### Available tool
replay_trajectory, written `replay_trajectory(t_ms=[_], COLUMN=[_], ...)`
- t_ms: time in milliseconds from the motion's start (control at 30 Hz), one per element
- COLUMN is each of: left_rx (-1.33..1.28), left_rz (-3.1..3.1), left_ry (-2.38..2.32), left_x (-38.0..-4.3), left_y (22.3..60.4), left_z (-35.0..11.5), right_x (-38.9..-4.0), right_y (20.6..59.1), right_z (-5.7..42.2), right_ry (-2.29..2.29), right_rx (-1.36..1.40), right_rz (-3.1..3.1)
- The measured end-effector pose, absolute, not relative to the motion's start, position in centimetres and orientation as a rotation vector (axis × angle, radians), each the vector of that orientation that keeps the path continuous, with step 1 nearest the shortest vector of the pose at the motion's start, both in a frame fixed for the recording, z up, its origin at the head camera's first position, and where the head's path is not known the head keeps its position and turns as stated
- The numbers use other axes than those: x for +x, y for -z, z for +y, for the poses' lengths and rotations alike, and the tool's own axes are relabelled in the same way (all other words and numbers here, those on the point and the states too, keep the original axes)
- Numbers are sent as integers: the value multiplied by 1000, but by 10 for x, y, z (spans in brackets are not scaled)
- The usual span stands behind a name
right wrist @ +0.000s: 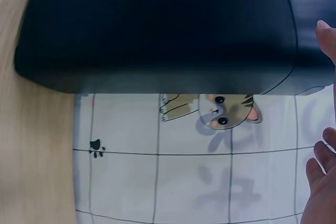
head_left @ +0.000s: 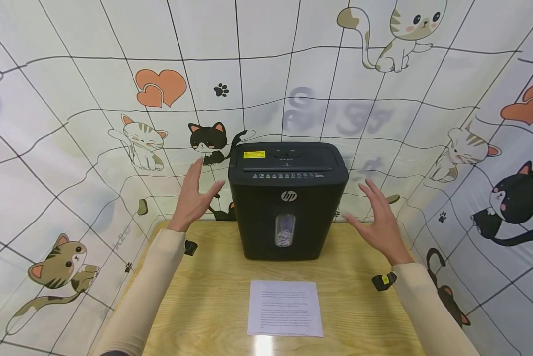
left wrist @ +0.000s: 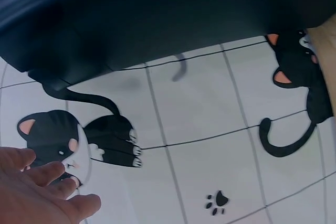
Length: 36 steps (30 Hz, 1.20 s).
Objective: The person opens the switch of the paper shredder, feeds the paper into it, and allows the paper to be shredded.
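Observation:
A black HP paper shredder (head_left: 259, 217) stands upright at the back of the table, with paper bits showing through its small front window (head_left: 285, 230). To its left my left hand (head_left: 194, 198) is held up, fingers straight and thumb spread, apart from the casing. My right hand (head_left: 379, 225) mirrors it on the other side, also empty. In the left wrist view the shredder's dark side (left wrist: 157, 19) fills the top, with the left hand (left wrist: 42, 192) low at the left. The right wrist view has the shredder (right wrist: 157, 35) above and the right hand's fingers (right wrist: 326, 156) at the right edge.
A printed sheet of paper (head_left: 285, 309) lies on the wooden table (head_left: 204, 296) in front of the shredder. White cat-patterned curtain (head_left: 266, 79) surrounds the table at the back and both sides. Small black cameras (head_left: 383, 282) are worn at the wrists.

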<state>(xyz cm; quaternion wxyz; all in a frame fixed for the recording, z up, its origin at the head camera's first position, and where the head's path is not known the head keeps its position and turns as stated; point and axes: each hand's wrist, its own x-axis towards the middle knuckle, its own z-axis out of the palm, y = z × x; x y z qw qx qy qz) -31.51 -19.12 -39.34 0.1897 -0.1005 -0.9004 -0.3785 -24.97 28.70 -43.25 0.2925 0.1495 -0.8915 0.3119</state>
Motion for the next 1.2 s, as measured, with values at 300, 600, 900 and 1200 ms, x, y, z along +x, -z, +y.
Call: replay_trajectory(t_ms=[300, 600, 900, 1200], left_rx=[-343, -360, -413, -497], left_rz=[-2511, -2533, -2563, -2561], left_ry=[1056, 1050, 1063, 1002], left_x=[-319, -319, -320, -323], left_y=[370, 349, 322, 309], left_z=[-179, -171, -154, -137], right_x=[-255, -256, -260, -265], right_y=[416, 405, 395, 396], right_z=[275, 265, 256, 247], right_ry=[-834, -794, -748, -734], right_rx=[506, 544, 593, 650], right_rz=[-2310, -2256, -2221, -2230])
